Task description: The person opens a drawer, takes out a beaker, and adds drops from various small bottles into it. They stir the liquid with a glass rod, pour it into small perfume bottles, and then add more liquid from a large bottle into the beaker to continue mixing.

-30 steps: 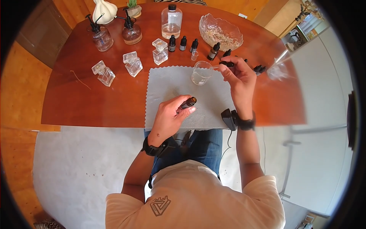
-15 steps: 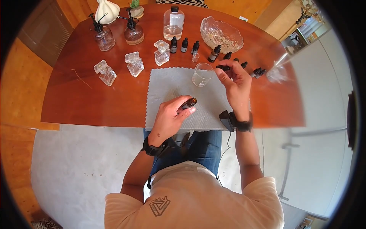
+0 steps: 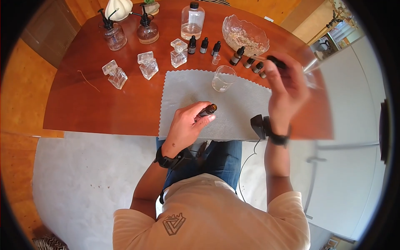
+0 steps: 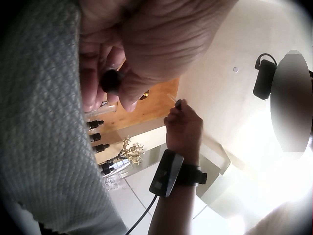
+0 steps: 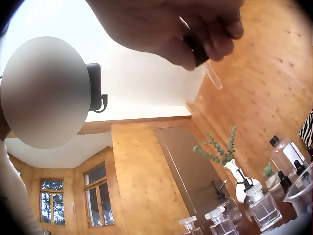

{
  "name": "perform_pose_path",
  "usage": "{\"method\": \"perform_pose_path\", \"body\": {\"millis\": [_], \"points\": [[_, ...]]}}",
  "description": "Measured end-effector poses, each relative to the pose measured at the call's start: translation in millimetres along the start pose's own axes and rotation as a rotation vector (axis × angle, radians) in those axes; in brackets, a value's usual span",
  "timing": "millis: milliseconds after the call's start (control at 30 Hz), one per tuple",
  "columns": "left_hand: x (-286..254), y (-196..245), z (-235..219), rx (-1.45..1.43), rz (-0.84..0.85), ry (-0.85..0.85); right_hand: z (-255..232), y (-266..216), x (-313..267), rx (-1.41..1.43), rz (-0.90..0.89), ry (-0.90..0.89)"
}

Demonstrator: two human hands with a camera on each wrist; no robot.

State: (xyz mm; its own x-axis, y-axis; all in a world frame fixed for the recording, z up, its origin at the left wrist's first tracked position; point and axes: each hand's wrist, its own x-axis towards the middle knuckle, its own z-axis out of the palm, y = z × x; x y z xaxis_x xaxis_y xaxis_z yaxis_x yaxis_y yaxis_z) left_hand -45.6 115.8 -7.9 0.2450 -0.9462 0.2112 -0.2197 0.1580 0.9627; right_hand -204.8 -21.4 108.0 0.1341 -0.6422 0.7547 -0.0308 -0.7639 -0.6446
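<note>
My left hand [image 3: 187, 123] grips a small dark brown dropper bottle [image 3: 207, 111], its uncapped mouth tilted up over the grey cloth [image 3: 179, 89]. In the left wrist view the dark base of the bottle [image 4: 111, 81] shows between thumb and fingers. Up and to the right, my right hand [image 3: 289, 91] pinches a dropper [image 3: 276, 62] by its black cap. Its clear glass tube [image 5: 213, 77] sticks out beyond the fingers in the right wrist view. Between the hands, a small glass beaker [image 3: 223, 80] holding some clear liquid stands on the cloth's far part.
Several black-capped dropper bottles [image 3: 236, 56] stand in a row behind the beaker, near a tiny clear cup [image 3: 216, 59]. Square glass perfume bottles [image 3: 148, 66] are on the left. Farther back are pump bottles [image 3: 114, 37], a large clear bottle [image 3: 192, 25] and a glass bowl [image 3: 243, 35].
My right hand has swung away from the beaker's side to the right, carrying the dropper. The left hand with its bottle has stayed nearly still.
</note>
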Motion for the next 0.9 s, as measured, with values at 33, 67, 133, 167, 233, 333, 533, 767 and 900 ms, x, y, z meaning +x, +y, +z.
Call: {"method": "perform_pose_path", "body": {"millis": [33,67,133,167,233,333,533,767,900], "points": [[1,0,0,-0.003,0.003,0.004,6,1,-2,-0.029,-0.008,-0.001],[1,-1,0,0.002,0.000,0.006,11,4,-5,-0.059,-0.018,-0.001],[0,-3,0,0.011,-0.006,-0.005,11,32,-4,-0.234,0.127,-0.260],[-1,-2,2,0.023,-0.009,-0.021,13,49,-8,-0.281,0.192,-0.371],[0,-1,-1,0.055,0.000,-0.002,9,47,-17,-0.308,0.231,-0.325],[-6,-3,0,0.004,-0.021,0.011,4,41,-24,-0.110,0.339,-0.205],[1,-1,-1,0.026,0.013,-0.021,-5,27,-44,0.305,0.563,-0.356],[3,2,0,0.048,-0.013,-0.028,-4,29,-65,0.223,0.535,-0.474],[3,-3,1,0.074,0.013,-0.031,0,24,-65,0.125,0.473,-0.545]]}}
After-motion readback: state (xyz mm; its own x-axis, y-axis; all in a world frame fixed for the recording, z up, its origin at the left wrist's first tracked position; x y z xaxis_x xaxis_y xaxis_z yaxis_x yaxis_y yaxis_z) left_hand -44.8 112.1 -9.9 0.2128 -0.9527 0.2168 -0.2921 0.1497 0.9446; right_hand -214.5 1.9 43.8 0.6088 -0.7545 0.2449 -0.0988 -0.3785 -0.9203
